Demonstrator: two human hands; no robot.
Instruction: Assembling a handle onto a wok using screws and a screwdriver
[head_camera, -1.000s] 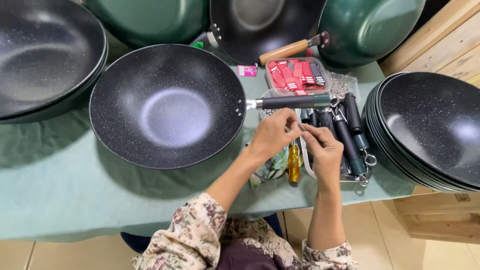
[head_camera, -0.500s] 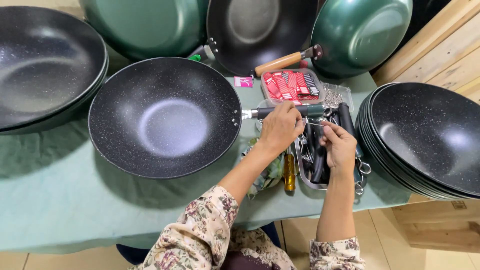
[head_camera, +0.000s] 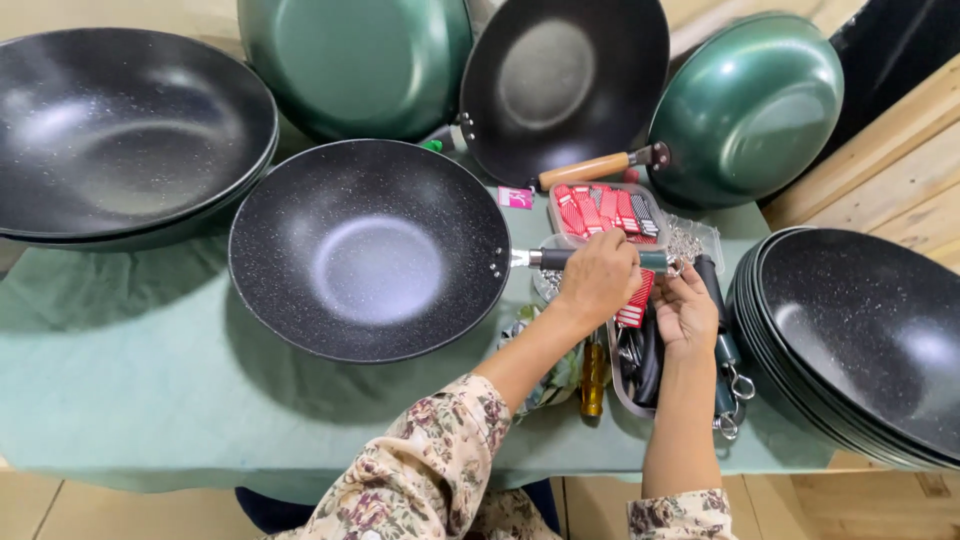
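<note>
— Where the floral sleeves come up from the bottom edge, what do you meet first?
— Both forearms, rising toward the right half of the green cloth (head_camera: 120, 400). Just past them a screwdriver (head_camera: 594, 372) with an amber grip lies beside a clear tray (head_camera: 618, 385) of loose black handles (head_camera: 648, 362).
— And the right hand (head_camera: 686, 312)?
— It sits over that tray, palm up, fingers curled loosely. A red tag (head_camera: 633, 300) hangs between the two hands; whether the right one pinches anything, I cannot tell.
— The left hand (head_camera: 598, 278)?
— Closed around the handle (head_camera: 590, 259) of the wok (head_camera: 368, 250), knuckles on top. That handle runs to the right from the rim, dark with a green end poking out past the fingers.
— Where is the wok itself?
— Flat on the cloth at the middle, speckled black inside, open side up.
— To the sides?
— A stack of black pans (head_camera: 860, 340) at the right edge, near the tray. At the left, a big black wok (head_camera: 120, 130) nested in another.
— Further back?
— A box of red tags (head_camera: 600, 212) just behind the left hand, with a small pink label (head_camera: 515, 197) beside it. Behind those, three pans lean up: a green one (head_camera: 355, 60) showing its underside, a black one (head_camera: 565, 85) with a wooden handle, and another green one (head_camera: 745, 110) on the right
</note>
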